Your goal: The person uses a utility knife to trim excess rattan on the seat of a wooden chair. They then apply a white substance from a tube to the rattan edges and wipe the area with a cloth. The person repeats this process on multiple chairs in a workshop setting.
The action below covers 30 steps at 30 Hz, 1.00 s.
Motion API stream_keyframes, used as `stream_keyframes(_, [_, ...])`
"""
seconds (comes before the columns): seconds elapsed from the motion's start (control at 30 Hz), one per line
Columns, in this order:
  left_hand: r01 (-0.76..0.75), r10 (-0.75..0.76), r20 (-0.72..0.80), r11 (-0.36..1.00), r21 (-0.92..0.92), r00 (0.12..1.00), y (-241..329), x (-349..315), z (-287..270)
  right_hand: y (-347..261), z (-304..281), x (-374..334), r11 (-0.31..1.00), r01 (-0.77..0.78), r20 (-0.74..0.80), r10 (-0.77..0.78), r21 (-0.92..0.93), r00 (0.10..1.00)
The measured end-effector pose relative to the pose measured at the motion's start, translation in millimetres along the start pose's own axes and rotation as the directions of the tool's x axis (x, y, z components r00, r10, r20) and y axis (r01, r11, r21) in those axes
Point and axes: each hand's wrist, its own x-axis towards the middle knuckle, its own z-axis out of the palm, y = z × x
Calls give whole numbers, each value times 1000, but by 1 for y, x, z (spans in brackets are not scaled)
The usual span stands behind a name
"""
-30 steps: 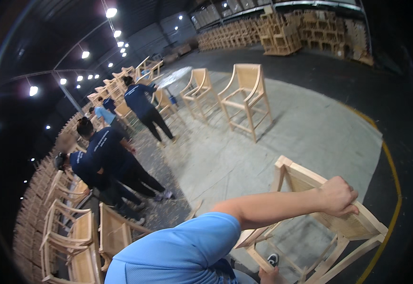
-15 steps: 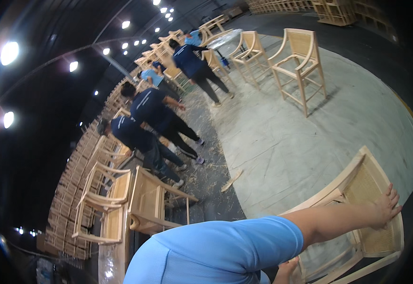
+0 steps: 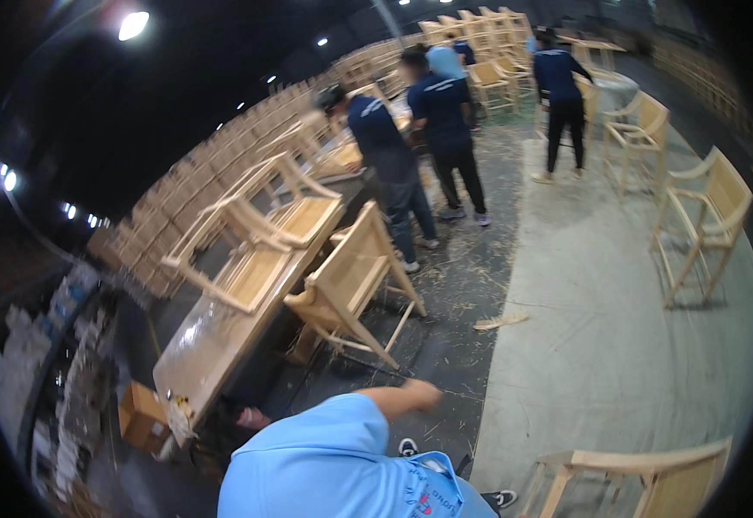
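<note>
My left arm, in a light blue short sleeve, reaches out over the dark floor, and my left hand [image 3: 420,394] is at its end. Its fingers do not show distinctly, and I see nothing held in it. Nearest to that hand is a pale wooden chair [image 3: 355,272] with a panel back, beside the workbench. At the lower right, the top of another unfinished wooden chair [image 3: 644,462] shows, cut off by the picture's edge and apart from my left hand. My right hand is out of view.
A long workbench [image 3: 212,341] on the left carries armchairs [image 3: 256,250]. A cardboard box [image 3: 142,419] stands by its near end. Several people in dark blue shirts [image 3: 446,104] work farther off. More chairs [image 3: 703,220] stand on the pale floor sheet [image 3: 592,345]; wood shavings litter the dark floor.
My left hand has come off the woven chair back and swung left. My right hand has left the view. My view has turned left, showing more of the workbench.
</note>
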Motion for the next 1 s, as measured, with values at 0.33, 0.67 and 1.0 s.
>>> stream_keyframes(0.33, [441, -794, 185, 114, -890, 579, -271, -173, 221, 51, 150, -47, 650, 174, 64, -189, -740, 980])
stream_keyframes(0.67, [555, -290, 675, -401, -729, 678, -261, -208, 378, 277, 420, -124, 177, 566, 589, 124, -805, 799])
stream_keyframes(1.0, [232, -355, 669, -748, -622, 653, -383, -153, 377, 414, 697, -254, 188, 800, 821, 174, -569, 543])
